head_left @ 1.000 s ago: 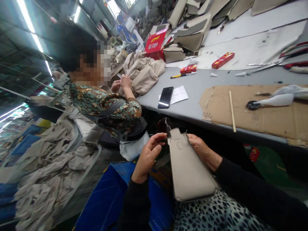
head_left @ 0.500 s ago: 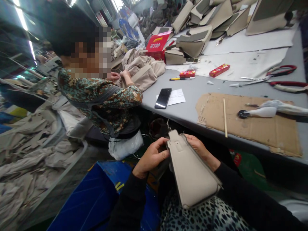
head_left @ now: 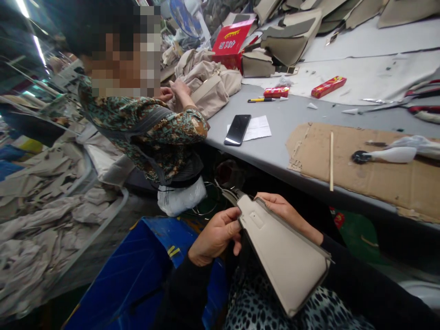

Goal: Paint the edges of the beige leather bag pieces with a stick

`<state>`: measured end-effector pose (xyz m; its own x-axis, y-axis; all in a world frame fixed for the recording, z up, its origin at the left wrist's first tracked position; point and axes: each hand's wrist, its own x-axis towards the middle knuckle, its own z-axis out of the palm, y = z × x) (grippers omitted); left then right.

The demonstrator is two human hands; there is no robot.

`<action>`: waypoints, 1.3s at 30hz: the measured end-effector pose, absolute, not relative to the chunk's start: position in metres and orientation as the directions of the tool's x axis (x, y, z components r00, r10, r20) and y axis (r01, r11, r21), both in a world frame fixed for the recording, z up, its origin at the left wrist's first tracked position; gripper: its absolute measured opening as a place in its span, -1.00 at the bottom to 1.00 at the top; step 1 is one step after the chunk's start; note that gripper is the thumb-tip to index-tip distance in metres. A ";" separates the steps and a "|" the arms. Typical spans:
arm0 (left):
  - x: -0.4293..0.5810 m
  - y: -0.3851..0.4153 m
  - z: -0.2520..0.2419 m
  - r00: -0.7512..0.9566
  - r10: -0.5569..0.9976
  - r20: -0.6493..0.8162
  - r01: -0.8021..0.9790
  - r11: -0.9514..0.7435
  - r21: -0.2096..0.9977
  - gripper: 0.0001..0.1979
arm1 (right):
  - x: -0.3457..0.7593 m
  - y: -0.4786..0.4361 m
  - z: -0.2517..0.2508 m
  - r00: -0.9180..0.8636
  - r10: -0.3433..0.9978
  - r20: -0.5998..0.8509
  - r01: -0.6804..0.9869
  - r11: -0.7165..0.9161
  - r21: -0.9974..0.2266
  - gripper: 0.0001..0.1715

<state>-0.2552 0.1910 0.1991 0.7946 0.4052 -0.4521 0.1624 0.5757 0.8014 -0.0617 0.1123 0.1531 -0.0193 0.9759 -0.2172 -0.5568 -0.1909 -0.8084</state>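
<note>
A beige bag (head_left: 282, 252) with dark edges hangs tilted over my lap, its narrow end pointing away from me. My left hand (head_left: 218, 233) pinches the near-left corner of that narrow end, thumb on top and the other fingers curled below. Along the far right edge, my right hand (head_left: 288, 213) grips the bag, its fingertips partly hidden behind it. A small stitched tab with a hole shows on the bag's face. Beyond the narrow end a dark strap (head_left: 229, 195) sticks out.
A co-worker in a patterned top (head_left: 137, 133) sits at my left, handling beige fabric (head_left: 206, 87). The grey table (head_left: 271, 158) bears a phone (head_left: 237, 130), cardboard (head_left: 309, 151), a white bottle (head_left: 395, 155), scissors (head_left: 419, 94) and several beige bags. A blue bin (head_left: 127, 266) stands below left.
The bag has swung so its wide end sits lower and further right. A dark strap now shows past the narrow end. My left fingers have shifted along the edge; the view has turned slightly.
</note>
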 end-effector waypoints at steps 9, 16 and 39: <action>-0.251 0.190 0.193 0.752 0.450 -0.481 0.150 0.594 0.790 -0.39 | -0.074 0.103 0.149 0.136 0.976 -0.171 -0.490 -0.084 -0.867 -0.45; -0.256 0.198 0.200 0.762 0.447 -0.469 0.279 0.427 0.860 -0.44 | -0.080 0.095 0.150 0.208 0.966 -0.151 -0.473 -0.035 -0.880 -0.43; -0.232 0.181 0.217 0.645 0.589 -0.486 0.229 0.458 0.859 -0.64 | -0.067 0.090 0.147 0.250 0.964 0.089 0.036 0.082 -0.996 -0.33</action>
